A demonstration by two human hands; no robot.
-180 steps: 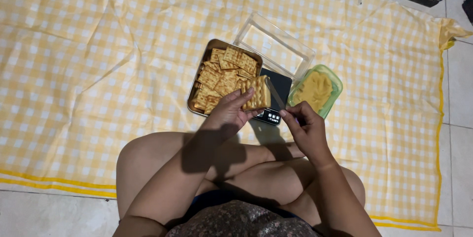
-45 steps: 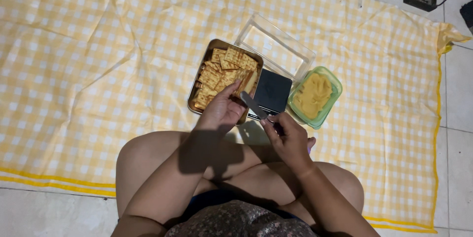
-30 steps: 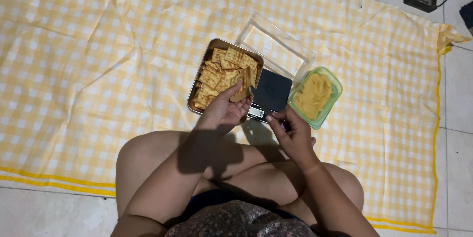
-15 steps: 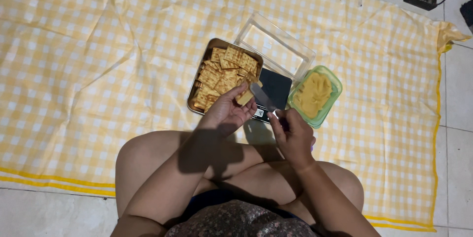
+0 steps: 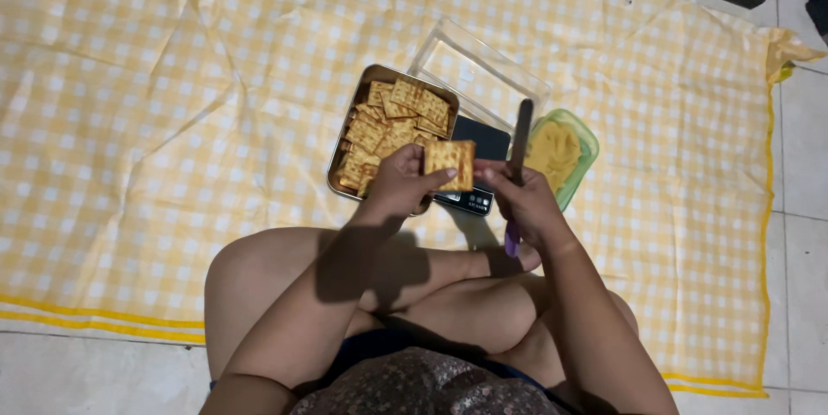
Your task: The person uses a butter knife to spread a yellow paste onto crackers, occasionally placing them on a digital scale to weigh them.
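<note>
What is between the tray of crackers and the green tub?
In the head view, a small black scale sits between the tray and the green tub, partly hidden by the held cracker.

Crowded middle, open sides
Cracker tray, clear lid, scale and green tub cluster mid-cloth (touching); cloth toward its left and right edges lies open.
</note>
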